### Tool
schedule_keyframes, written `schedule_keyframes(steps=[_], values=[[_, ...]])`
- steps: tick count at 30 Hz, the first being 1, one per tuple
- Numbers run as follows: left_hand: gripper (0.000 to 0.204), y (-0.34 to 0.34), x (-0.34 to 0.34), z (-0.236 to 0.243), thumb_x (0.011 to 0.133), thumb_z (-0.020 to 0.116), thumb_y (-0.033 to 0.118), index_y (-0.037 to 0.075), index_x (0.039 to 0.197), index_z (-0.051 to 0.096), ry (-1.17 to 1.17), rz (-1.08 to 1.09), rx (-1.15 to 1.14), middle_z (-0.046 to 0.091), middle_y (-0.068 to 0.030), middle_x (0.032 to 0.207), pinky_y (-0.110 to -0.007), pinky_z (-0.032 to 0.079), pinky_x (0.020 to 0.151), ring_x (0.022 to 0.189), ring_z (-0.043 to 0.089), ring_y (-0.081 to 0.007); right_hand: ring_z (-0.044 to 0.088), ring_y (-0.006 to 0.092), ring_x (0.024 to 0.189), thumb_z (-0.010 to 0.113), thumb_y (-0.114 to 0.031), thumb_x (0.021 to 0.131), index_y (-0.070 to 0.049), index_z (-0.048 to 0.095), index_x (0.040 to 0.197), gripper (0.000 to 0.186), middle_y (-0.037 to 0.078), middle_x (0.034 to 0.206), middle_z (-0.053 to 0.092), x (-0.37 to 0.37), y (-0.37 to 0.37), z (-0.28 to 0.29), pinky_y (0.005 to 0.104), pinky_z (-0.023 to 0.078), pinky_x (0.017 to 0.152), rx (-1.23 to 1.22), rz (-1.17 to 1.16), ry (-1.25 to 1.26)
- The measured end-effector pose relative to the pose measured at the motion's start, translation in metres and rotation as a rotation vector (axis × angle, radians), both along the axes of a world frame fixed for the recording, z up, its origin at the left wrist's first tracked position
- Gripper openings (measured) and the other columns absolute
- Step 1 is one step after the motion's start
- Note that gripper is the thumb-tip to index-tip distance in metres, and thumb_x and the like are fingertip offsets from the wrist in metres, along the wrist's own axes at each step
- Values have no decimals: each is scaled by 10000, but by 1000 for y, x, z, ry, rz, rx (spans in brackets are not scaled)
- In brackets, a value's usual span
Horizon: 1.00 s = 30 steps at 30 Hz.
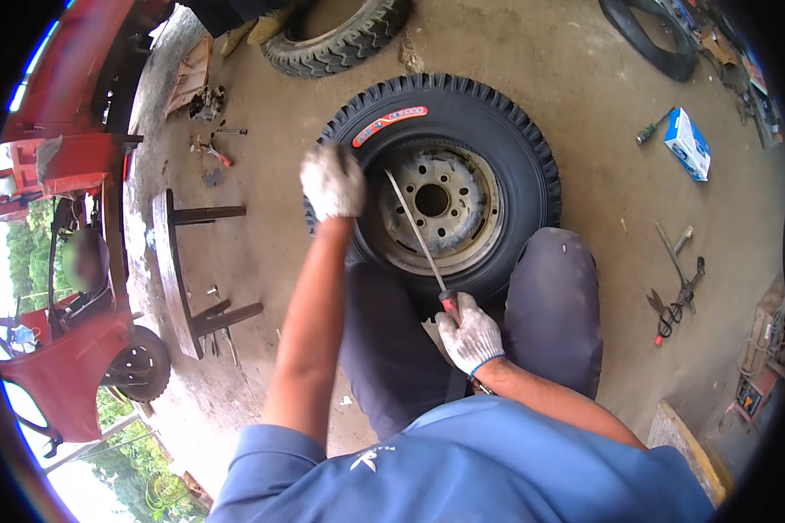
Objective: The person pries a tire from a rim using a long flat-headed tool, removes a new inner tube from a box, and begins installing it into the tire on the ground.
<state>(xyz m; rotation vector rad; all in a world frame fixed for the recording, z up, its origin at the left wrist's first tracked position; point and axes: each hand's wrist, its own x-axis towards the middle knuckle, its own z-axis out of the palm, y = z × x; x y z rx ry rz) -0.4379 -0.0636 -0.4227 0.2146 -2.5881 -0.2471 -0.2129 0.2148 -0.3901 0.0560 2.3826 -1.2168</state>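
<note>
A black tyre (512,152) with a red label lies flat around a grey steel rim (457,174) before my knees. My left hand (331,181), in a pale knit glove, is at the tyre's upper left with curled fingers; what they hold, if anything, is hidden. My right hand (469,336), also gloved, grips the red handle of a long flat metal lever (423,234). The lever reaches across the rim toward the inner edge of the tyre, its tip near my left hand.
A worn tyre (323,57) lies behind, a black inner tube (672,57) at the back right. A wooden stool (170,270) lies on its side left, near a red vehicle (61,383). A blue-white box (686,144) and scattered tools (672,314) lie right.
</note>
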Motion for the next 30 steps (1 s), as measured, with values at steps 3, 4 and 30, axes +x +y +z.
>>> schedule_keyframes(steps=[3, 4, 30], values=[[369, 66, 31, -23, 1024, 586, 362, 33, 1145, 700, -612, 227, 484, 737, -294, 1130, -523, 558, 974, 1096, 715, -466, 714, 487, 852, 685, -299, 975, -58, 614, 1225, 354, 272, 923, 729, -7, -4, -14, 577, 577, 741, -11, -40, 51], [412, 80, 38, -37, 1018, 574, 363, 15, 1211, 679, -630, 323, 723, 732, -319, 1169, -495, 579, 951, 1081, 739, -437, 717, 487, 854, 693, -286, 966, -55, 610, 1244, 370, 269, 937, 738, -7, -4, -19, 575, 580, 746, 22, -15, 17], [301, 62, -21, -75, 1097, 542, 284, 36, 1041, 702, -88, 639, 2156, 692, -116, 816, -391, 551, 554, 611, 674, -265, 716, 196, 986, 768, 87, 770, -34, 650, 1284, 541, 162, 1393, 612, -93, 10, 53, 297, 610, 712, -599, -48, 392]])
